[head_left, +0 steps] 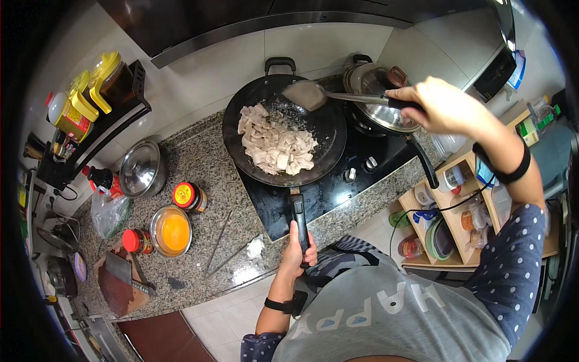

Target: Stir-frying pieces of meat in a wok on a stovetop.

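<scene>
My left hand [298,251] is wrapped around the black handle of a large dark wok [328,158] on the gas stove. Pale sliced meat [276,145] lies heaped in the wok's left and lower part, with small browned bits behind it. Above the wok's right side, my right hand [445,106] grips the dark handle of a metal spatula [305,95]. The spatula's broad blade is over the far part of the wok, apart from the heap of meat. Whether the blade touches the wok wall I cannot tell.
A lidded pan [375,104] stands on the right burner, its handle [423,163] jutting toward me. On the left counter are a bowl of orange-yellow liquid [175,231], jars [184,195], a metal bowl [141,167], chopsticks [219,242] and a cleaver [120,268] on a cutting board [111,294].
</scene>
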`<state>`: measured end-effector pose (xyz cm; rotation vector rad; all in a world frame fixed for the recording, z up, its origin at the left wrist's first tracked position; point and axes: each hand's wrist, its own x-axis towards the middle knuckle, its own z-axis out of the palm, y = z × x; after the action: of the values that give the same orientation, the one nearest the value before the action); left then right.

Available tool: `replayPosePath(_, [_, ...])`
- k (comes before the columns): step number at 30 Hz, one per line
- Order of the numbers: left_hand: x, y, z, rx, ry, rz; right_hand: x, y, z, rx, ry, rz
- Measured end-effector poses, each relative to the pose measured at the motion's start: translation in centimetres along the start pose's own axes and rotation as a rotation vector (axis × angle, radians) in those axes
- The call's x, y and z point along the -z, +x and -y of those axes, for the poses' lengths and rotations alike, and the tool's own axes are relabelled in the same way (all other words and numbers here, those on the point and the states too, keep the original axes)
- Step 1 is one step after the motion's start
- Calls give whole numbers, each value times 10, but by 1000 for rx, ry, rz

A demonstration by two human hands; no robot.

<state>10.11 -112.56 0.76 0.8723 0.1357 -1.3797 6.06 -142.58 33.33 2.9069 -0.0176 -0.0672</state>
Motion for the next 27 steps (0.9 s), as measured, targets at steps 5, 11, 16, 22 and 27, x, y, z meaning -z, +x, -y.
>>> replayPosePath(5, [6,4,1,27,-14,1,19,55,-30,-661,473,799])
replayPosePath(11, [-3,-4,-15,79,-27,4,-70,29,-83,-773,1338,1052])
replayPosePath(16, [0,-4,-19,77,-19,3,-166,19,-26,-706,1769,833])
replayPosePath(22, [2,-2,-27,62,-38,-2,-204,2,27,-624,2113,618])
replayPosePath(27, [0,-6,-35,57,-43,-18,-158,-20,19,-581,1797,446])
